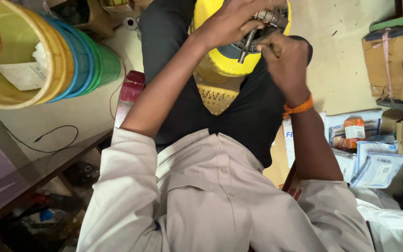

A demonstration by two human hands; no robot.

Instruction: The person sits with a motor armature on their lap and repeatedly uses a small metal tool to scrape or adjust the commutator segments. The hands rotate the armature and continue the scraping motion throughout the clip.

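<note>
A yellow round appliance body [220, 63] rests between my knees on my black trousers, with a yellow mesh part [216, 98] below it. My left hand [229, 21] grips the metal fitting [272, 18] on top of the yellow body. My right hand [283, 58] is closed around a dark metal rod-like tool [246, 45] that points up into that fitting. An orange thread band [298, 106] circles my right wrist.
Stacked yellow, blue and green buckets [57, 56] lie on their side at the left. A black wire [52, 140] trails over the floor. Cardboard boxes [390, 56] and plastic-wrapped packets [371, 158] sit at the right. A red stool edge [129, 91] shows under my leg.
</note>
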